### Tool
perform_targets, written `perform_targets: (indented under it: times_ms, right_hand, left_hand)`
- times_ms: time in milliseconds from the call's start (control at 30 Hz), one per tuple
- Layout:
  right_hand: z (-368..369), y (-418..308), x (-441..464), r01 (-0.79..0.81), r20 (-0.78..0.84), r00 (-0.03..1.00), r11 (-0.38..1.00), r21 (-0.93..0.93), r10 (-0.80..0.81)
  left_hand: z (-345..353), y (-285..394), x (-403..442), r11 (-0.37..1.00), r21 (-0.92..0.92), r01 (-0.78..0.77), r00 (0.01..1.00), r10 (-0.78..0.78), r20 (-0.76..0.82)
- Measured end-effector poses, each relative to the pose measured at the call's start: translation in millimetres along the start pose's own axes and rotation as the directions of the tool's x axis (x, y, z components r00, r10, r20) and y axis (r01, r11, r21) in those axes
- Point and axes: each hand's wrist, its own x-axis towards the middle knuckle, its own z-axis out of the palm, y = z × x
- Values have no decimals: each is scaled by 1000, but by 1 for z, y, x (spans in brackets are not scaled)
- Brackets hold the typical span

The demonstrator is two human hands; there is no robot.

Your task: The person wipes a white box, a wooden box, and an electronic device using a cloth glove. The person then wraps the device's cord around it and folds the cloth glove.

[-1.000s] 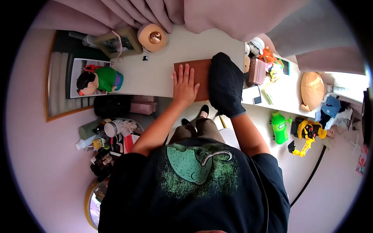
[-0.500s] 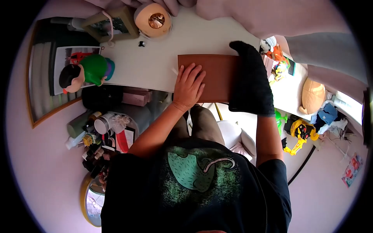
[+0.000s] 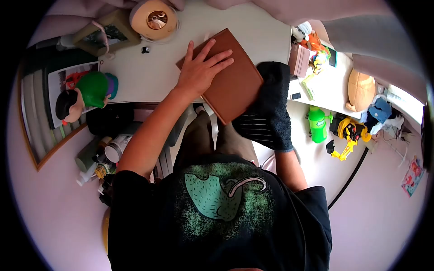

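A brown leather-look notebook or folder (image 3: 237, 86) lies turned at an angle, its near corner past the desk's front edge. My left hand (image 3: 201, 70) rests on its upper left part, fingers spread over the cover. A black knitted, sock-like cover with thin pale stripes (image 3: 271, 97) hides my right hand completely; only the forearm (image 3: 289, 168) comes out below it. That covered hand touches the notebook's right side. Its fingers cannot be seen, so I cannot tell whether it grips the edge.
On the white desk (image 3: 203, 22) stand a round peach lamp (image 3: 156, 20), a photo frame (image 3: 108, 36) and a green-clothed figurine (image 3: 90, 92). To the right are small toys (image 3: 312, 43), a tan plush (image 3: 361, 90), a green bottle (image 3: 318, 124) and a yellow toy excavator (image 3: 350, 135).
The notebook has turned from square to slanted, its top swinging left. My left hand has moved up and left on it; the covered right hand has shifted left and down. The camera view has shifted.
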Motion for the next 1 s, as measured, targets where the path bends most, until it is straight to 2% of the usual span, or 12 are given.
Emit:
perform_targets:
  times_ms: [33,133,400,567,600,633,733,800,833,900,933,1000]
  right_hand:
    - [2,0,-2,-6,-12,1000,1000,-4,6]
    - [12,5,8,-3,-38,999,1000,-9,3]
    - [23,21,36,39,5,999,999,-2,-39]
    - [30,23,69,86,-170,982,996,21,-81]
    - [31,21,78,53,-201,980,970,237,-4]
    - [30,15,85,58,-205,979,969,239,-8]
    - [17,1,101,63,-223,973,997,37,-53]
    - [4,-5,100,-18,97,995,999,-49,23]
    - [9,0,96,-6,94,995,999,-54,11]
    - [34,16,78,35,-114,993,998,-50,-40]
    - [38,11,81,-142,-31,989,987,75,145]
    - [33,6,80,-83,32,996,996,-22,83]
  left_hand:
    - [1,8,2,1000,-4,-10,1000,10,6]
    - [6,33,6,963,-193,187,978,-201,-53]
    - [11,35,7,974,-142,178,982,-185,-33]
    - [11,34,7,972,-154,177,983,-183,-24]
    - [12,35,7,973,-145,180,983,-185,-23]
    - [13,35,7,974,-135,182,982,-187,-21]
    - [11,35,6,978,-121,170,983,-177,-49]
    - [12,37,5,964,-164,210,974,-221,-53]
    - [12,35,7,948,-206,243,964,-259,-56]
    - [11,34,6,944,-223,244,961,-266,-71]
    - [11,34,6,941,-238,242,961,-267,-78]
    - [11,33,6,940,-240,241,961,-266,-79]
